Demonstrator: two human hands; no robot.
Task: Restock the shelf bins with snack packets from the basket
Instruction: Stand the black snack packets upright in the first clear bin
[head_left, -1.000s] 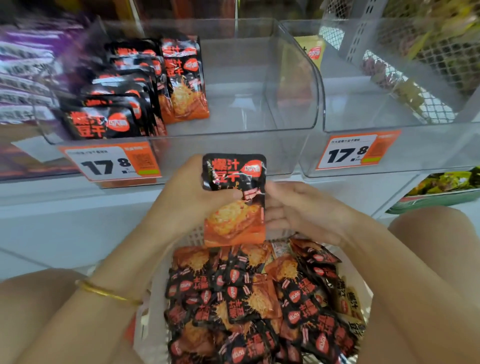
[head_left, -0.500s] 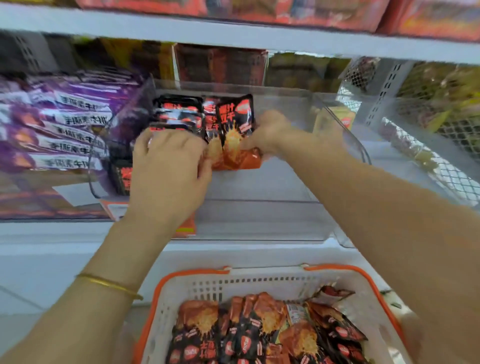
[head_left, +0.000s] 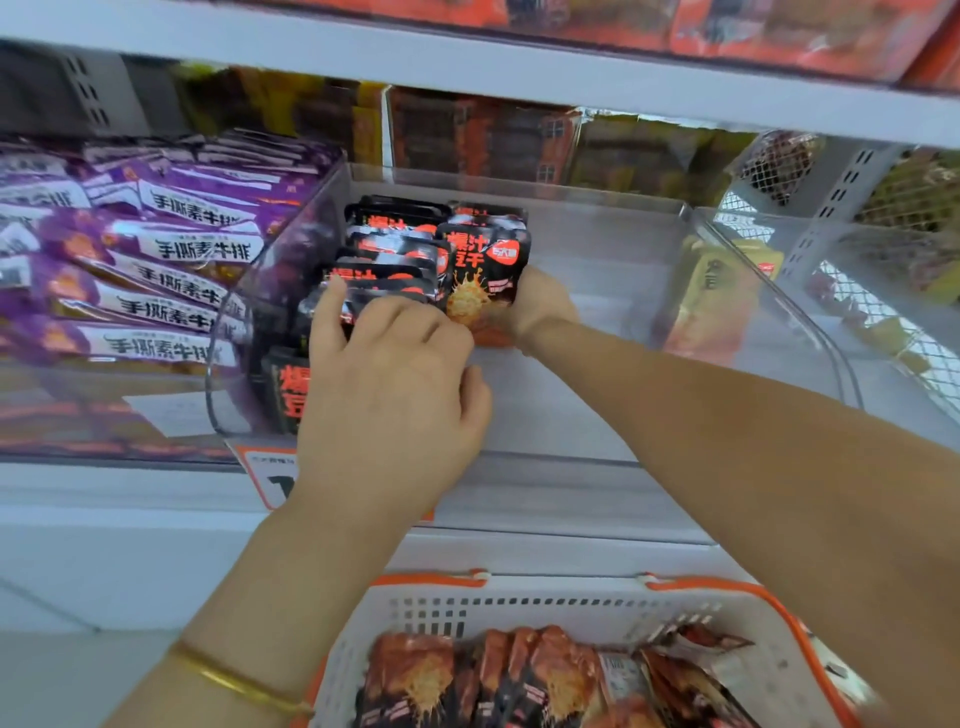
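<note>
1. The right hand (head_left: 540, 306) holds a snack packet (head_left: 483, 270) by its lower right edge, with the fingers closed round it.
2. The packet stands upright with its long axis vertical. Its black printed end is up, its orange end is down by the fingers, and its face is toward the camera.
3. It is inside the clear bin (head_left: 597, 460), touching the row of matching packets (head_left: 389, 244) just left of the right fingers.
4. The left hand (head_left: 395, 374) rests on that row. The index finger lies straight on a packet top and the other fingers bend over the front packets. Whether they pinch one, I cannot tell.
5. Right of the right fingers, open bin floor runs to the clear side wall. A yellow packet (head_left: 717, 291) stands beyond the wall.
6. Left of the left fingers, purple packets (head_left: 156, 249) lie stacked past the bin's curved wall.
7. The basket (head_left: 519, 605) sits below both forearms and holds more packets (head_left: 524, 675).
</note>
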